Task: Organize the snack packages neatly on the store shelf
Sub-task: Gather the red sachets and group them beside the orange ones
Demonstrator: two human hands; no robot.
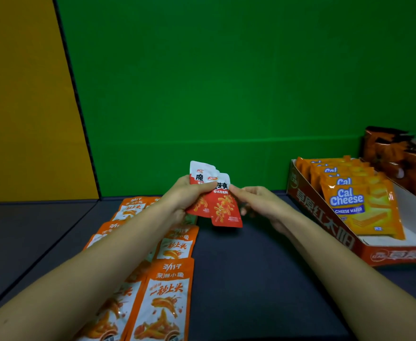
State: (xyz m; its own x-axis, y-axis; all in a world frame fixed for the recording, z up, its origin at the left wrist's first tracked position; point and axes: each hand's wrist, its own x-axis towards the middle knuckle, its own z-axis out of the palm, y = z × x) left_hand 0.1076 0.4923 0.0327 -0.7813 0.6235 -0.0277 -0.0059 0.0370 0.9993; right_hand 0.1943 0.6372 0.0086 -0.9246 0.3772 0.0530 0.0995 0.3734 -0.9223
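Observation:
My left hand [186, 195] grips a small fan of red and white snack packets [223, 207] above the dark shelf board [251, 279], thumb across their upper fronts. My right hand [256, 201] is just right of them, its fingertips touching the right edge of the front packet. Several orange and white fish-snack packets [167, 299] lie in overlapping rows on the shelf at the left, partly hidden under my left forearm.
A red cardboard display tray [325, 222] with several yellow Cal Cheese wafer packs [364, 207] stands at the right. Dark orange bags [399, 156] sit behind it. A green back wall [226, 94] and a yellow side panel [24, 107] close the shelf.

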